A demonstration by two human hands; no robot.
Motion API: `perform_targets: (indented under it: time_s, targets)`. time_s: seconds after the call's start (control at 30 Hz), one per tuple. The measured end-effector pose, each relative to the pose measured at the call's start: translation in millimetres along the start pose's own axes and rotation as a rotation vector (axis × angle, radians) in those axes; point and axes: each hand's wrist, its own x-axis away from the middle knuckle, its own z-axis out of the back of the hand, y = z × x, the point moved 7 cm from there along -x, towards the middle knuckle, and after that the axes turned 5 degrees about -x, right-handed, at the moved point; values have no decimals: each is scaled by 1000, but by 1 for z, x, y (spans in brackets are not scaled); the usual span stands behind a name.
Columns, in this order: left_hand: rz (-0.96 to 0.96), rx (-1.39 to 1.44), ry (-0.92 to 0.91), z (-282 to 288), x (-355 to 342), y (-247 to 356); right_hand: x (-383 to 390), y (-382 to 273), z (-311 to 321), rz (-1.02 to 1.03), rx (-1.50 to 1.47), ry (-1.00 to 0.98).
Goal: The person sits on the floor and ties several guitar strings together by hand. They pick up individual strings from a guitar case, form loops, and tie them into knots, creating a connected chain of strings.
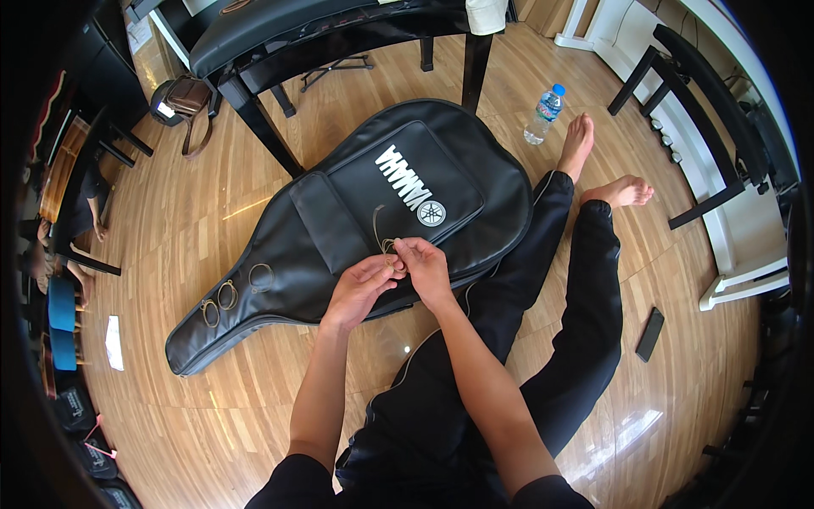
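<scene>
My left hand (363,287) and right hand (424,270) meet over a black padded guitar bag (326,233), their fingers pinched on a thin looped string (377,222) whose loose end arcs upward. Some fingertips are hidden behind the loops. Three separate coiled strings (262,265) lie on the bag's narrow part, left of my hands. The bag rests flat on the wooden floor (195,220), alongside my black-trousered legs (585,297).
A black bench (297,38) stands beyond the bag. A water bottle (543,114) is near my bare feet, a phone (649,334) right of my legs, a brown bag (182,106) at back left. Black furniture (687,110) stands right. Another person (93,208) sits far left.
</scene>
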Motion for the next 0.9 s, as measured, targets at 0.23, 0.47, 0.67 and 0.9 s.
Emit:
perform_targets:
  time_s: [0.23, 0.47, 0.67, 0.9]
  targets:
    - [-35, 229, -69, -2, -4, -10, 3, -4, -2, -15, 71, -43]
    - [-106, -118, 280, 5, -2, 2, 2, -7, 2, 134, -22, 11]
    - [-103, -242, 408, -4, 6, 20, 1, -9, 6, 143, -43, 48]
    - [-57, -91, 299, 17, 13, 12, 3, -11, 1, 124, -79, 21]
